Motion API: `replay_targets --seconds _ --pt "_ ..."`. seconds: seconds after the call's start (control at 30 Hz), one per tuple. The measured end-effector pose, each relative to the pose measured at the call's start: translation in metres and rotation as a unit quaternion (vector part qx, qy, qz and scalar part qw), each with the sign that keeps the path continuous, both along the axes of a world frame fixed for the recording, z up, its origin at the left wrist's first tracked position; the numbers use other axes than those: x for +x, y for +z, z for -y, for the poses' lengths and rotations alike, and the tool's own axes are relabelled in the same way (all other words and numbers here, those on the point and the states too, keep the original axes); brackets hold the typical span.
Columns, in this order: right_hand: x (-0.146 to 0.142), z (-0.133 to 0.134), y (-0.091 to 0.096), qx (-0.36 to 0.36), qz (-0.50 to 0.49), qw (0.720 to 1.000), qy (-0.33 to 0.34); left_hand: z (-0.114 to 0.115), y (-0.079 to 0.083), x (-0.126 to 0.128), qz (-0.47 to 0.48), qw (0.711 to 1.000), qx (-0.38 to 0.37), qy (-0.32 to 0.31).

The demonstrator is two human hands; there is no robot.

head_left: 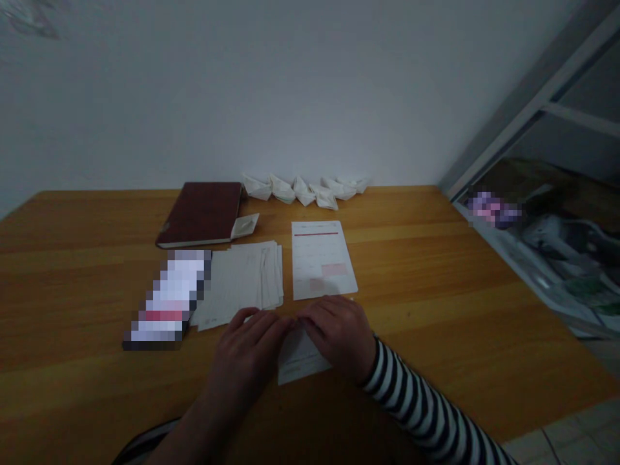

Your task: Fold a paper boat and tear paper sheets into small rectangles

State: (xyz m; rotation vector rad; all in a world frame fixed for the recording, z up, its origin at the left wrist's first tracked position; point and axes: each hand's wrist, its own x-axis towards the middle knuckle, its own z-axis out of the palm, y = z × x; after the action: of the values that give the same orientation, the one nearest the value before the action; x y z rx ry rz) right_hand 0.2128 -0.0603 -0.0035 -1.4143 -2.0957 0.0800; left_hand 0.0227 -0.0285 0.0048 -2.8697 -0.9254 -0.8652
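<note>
A white sheet of paper (301, 356) lies near the front of the wooden table, under both of my hands. My left hand (252, 342) is closed at the sheet's upper left edge, its fingertips bent onto the paper. From the right, my right hand (339, 332) pinches the same upper edge, so the fingertips of both hands nearly meet. The fingers cover the top of the sheet, and whether it is folded there I cannot tell. Just beyond the hands is a printed page with a red line (317, 252), lying flat.
Left of the hands lies a stack of papers (232, 284) with a blurred phone (169, 300) beside it. Behind them are a dark red book (206, 210) and a small paper piece (245, 225). Several folded paper boats (304, 192) line the wall. The table (436, 284) ends at the right.
</note>
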Motion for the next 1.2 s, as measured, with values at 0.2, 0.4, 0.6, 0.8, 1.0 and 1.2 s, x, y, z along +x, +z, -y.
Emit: replay_targets --seconds 0.2,0.4,0.6,0.8,1.0,1.2 --pt "-0.001 0.001 0.003 -0.005 -0.079 0.996 -0.03 -0.002 0.007 0.0 0.032 0.998 0.055 -0.005" --pt "0.015 -0.005 0.006 0.011 -0.094 0.992 -0.086 -0.018 0.01 -0.021 0.049 0.994 0.097 0.026" --pt "0.039 -0.011 0.009 0.009 -0.113 0.98 -0.166 -0.041 0.02 -0.058 0.042 0.972 0.196 0.121" --pt "0.025 -0.006 0.018 0.096 -0.159 0.981 -0.053 -0.03 0.021 -0.045 0.057 0.979 0.187 0.059" --pt "-0.005 0.002 0.009 0.121 -0.131 0.983 0.046 -0.006 0.003 -0.024 0.036 0.993 0.114 -0.026" --pt "-0.011 0.006 0.008 0.132 -0.128 0.983 0.022 0.0 0.0 -0.023 0.05 0.991 0.113 -0.042"
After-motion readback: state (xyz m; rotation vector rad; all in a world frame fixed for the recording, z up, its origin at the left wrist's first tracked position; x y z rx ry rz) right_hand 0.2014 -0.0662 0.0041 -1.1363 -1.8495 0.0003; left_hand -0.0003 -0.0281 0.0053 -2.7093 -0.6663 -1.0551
